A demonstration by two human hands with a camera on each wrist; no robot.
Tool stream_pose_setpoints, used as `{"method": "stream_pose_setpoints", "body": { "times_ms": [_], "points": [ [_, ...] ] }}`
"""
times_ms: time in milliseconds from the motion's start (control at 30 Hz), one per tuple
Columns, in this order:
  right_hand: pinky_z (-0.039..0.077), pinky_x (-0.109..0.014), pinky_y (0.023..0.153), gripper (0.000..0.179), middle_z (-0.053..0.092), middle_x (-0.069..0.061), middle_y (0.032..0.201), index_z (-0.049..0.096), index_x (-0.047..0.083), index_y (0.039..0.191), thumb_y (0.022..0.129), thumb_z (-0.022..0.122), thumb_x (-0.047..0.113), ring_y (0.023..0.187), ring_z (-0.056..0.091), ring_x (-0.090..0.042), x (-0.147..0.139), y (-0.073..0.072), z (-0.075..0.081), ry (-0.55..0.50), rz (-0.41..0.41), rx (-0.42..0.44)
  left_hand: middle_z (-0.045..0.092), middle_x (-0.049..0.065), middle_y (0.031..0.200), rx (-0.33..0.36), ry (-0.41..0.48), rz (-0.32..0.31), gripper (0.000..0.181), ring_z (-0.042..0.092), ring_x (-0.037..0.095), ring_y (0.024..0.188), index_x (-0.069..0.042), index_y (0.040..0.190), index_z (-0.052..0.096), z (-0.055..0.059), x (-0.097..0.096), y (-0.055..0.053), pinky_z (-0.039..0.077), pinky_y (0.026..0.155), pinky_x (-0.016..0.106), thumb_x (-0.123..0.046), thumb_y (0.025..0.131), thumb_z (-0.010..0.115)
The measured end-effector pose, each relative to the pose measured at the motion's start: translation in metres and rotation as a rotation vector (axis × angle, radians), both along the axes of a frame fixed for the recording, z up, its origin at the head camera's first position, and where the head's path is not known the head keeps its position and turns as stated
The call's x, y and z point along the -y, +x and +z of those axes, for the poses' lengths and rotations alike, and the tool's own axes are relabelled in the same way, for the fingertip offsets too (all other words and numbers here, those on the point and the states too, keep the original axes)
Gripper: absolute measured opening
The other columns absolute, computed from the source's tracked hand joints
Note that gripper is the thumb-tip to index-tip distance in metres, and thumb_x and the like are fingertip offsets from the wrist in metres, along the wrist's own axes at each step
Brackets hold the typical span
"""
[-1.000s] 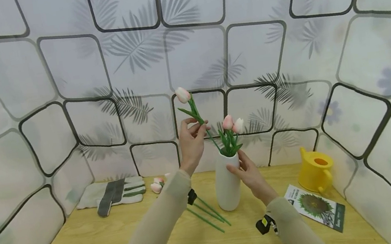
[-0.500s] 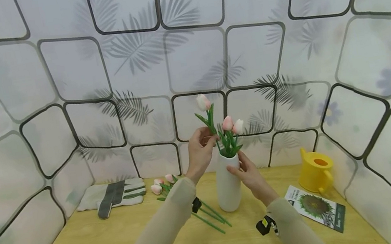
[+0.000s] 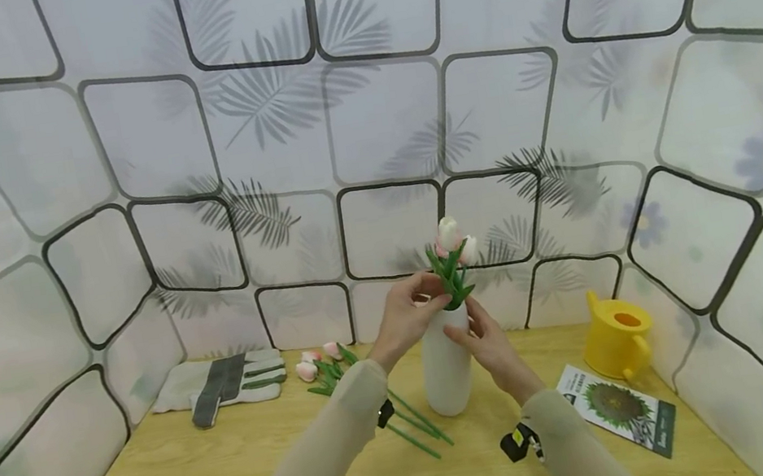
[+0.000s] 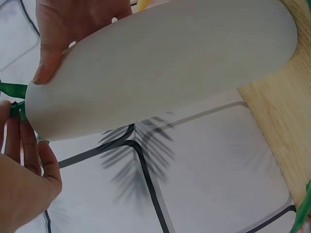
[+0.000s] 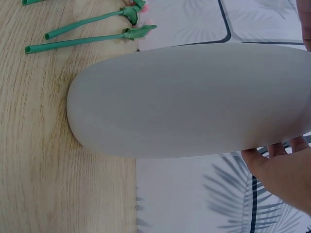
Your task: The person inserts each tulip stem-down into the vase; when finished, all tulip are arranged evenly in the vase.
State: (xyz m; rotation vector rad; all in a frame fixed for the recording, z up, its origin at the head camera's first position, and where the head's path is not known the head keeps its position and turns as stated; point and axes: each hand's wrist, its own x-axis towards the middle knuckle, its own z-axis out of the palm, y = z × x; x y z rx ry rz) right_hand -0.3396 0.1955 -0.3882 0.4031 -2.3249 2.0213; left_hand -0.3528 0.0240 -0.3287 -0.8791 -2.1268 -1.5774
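A tall white vase (image 3: 445,368) stands upright on the wooden table, with pink and white tulips (image 3: 449,236) rising from its mouth. At the rim, my left hand (image 3: 413,314) pinches the green stem and leaves of one tulip, seen also in the left wrist view, where the fingers of the left hand (image 4: 29,165) meet the green stem (image 4: 17,108). My right hand (image 3: 486,342) grips the vase's upper right side, thumb in front. In the right wrist view the right hand (image 5: 284,170) curls its fingers against the vase (image 5: 184,102). The stems inside are hidden.
Several loose tulips (image 3: 416,422) lie on the table left of the vase, stems toward me. Grey-white gloves (image 3: 225,381) lie at the back left. A yellow watering can (image 3: 614,339) and a sunflower seed packet (image 3: 617,407) are at the right. Patterned walls (image 3: 380,131) close in the table.
My left hand has moved right and down, lowering the tulip into the vase until its bloom is among the others. My right hand has stayed on the vase.
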Motion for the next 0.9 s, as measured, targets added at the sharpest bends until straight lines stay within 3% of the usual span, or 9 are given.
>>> {"method": "stream_pose_setpoints", "body": {
  "times_ms": [300, 600, 900],
  "points": [
    [0.028, -0.059, 0.116, 0.074, 0.025, -0.005, 0.161, 0.020, 0.030, 0.157, 0.097, 0.063, 0.026, 0.145, 0.029, -0.038, 0.000, 0.001, -0.003, -0.020, 0.012, -0.061, 0.073, 0.005, 0.089, -0.106, -0.082, -0.027, 0.008, 0.067, 0.014, 0.084, -0.008, 0.093, 0.073, -0.001, -0.004, 0.003, 0.056, 0.083, 0.037, -0.006, 0.086, 0.075],
    [0.027, -0.057, 0.117, 0.073, 0.026, -0.007, 0.160, 0.020, 0.028, 0.157, 0.098, 0.062, 0.021, 0.145, 0.028, -0.038, 0.000, 0.000, -0.004, -0.026, 0.010, -0.064, 0.074, 0.007, 0.095, -0.164, -0.133, 0.036, 0.011, 0.069, 0.018, 0.090, -0.004, 0.098, 0.074, -0.004, -0.009, 0.003, 0.057, 0.082, 0.032, -0.008, 0.087, 0.074],
    [0.024, -0.059, 0.117, 0.074, 0.026, -0.006, 0.160, 0.020, 0.029, 0.157, 0.097, 0.063, 0.023, 0.146, 0.027, -0.037, -0.001, 0.000, -0.004, -0.016, 0.002, -0.062, 0.074, 0.005, 0.096, -0.219, -0.158, 0.062, 0.011, 0.067, 0.016, 0.086, -0.006, 0.099, 0.076, -0.002, -0.011, 0.001, 0.057, 0.072, 0.029, -0.010, 0.089, 0.073]
  ]
}}
